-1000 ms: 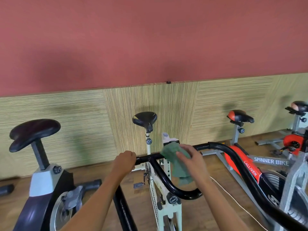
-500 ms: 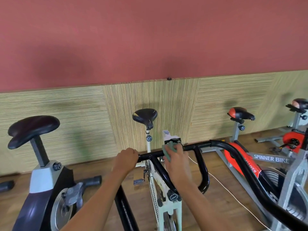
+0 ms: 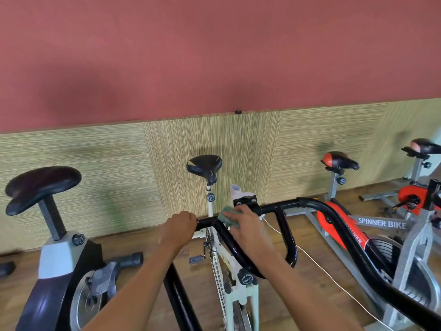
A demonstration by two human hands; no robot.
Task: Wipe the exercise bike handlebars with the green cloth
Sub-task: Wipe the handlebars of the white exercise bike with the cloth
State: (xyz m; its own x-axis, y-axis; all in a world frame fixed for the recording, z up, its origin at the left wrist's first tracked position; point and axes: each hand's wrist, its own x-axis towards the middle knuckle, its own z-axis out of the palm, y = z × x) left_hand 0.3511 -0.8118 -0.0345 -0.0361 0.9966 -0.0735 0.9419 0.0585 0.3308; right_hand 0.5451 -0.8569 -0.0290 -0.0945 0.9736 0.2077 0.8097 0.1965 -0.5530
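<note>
One crumpled green cloth (image 3: 228,215) under right hand (image 3: 248,226), glossy tubular handlebars (image 3: 290,242)

Cloth (image 3: 229,217) on handlebars (image 3: 281,209), saddle (image 3: 205,167) behind.

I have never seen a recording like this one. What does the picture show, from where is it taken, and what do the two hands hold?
The picture comes from a camera worn on a person's head, looking forward and down, so you see that person's own forearms. The room holds several exercise bikes on a wooden floor. The left hand grips the black handlebars of the pale bike in the middle. The right hand holds a green cloth against the bar, near its centre. A red bike stands to the right, and a white cord lies on the floor.
</note>
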